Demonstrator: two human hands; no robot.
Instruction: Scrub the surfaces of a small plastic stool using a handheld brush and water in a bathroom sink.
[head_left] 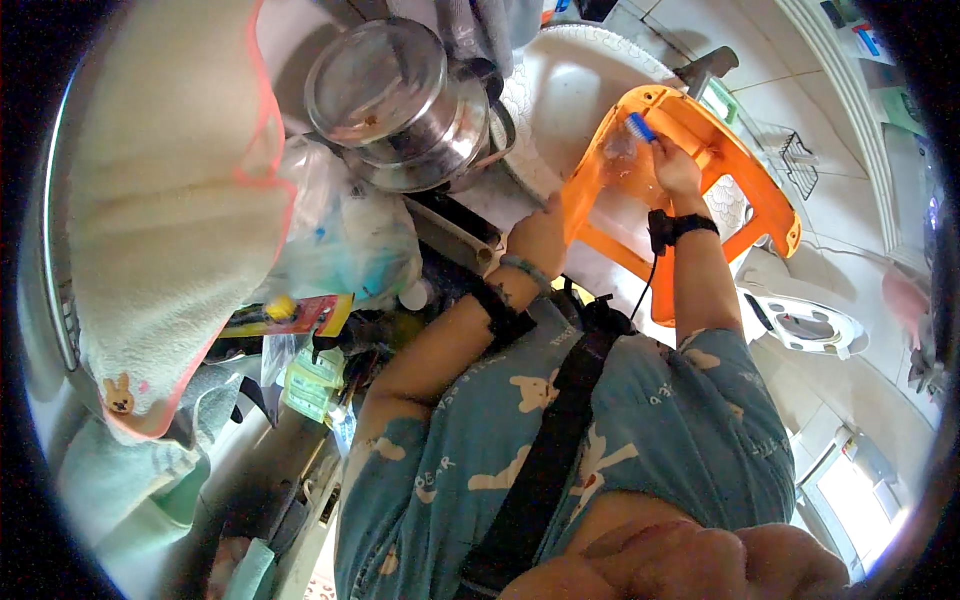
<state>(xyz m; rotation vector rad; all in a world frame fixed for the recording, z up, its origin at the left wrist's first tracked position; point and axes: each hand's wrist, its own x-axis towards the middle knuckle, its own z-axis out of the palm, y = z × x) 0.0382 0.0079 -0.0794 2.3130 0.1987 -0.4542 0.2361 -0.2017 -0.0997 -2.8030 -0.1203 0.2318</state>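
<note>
The two hands are apart, both at a moulded orange plastic stool-like frame (700, 117), which is tilted over the right side of a white basin with a scalloped, patterned rim (610, 45). The right hand (680, 172) is closed around a small blue brush with pale bristles (640, 127), held within the frame's outline, below its upper edge. The left hand (538, 238) meets the frame's left edge; its fingers are largely hidden, so I cannot tell how firmly it grips. Between the frame's bars are wide openings, with the pale basin visible through them. Left of the frame, the basin's bowl leaves a gap before a round steel pot (425, 155) with a clear domed lid (375, 80), whose side handle juts toward the rim. The frame's upper right edge comes near a grey tap (708, 66), while a small wire rack (798, 158) on the tiled wall stands beyond its right corner. Left of the left forearm, a bulging clear plastic bag (350, 235) and a cream towel with pink edging (170, 200) crowd that side. A thin black cable hangs from the black wristband (690, 228) on the right wrist.
</note>
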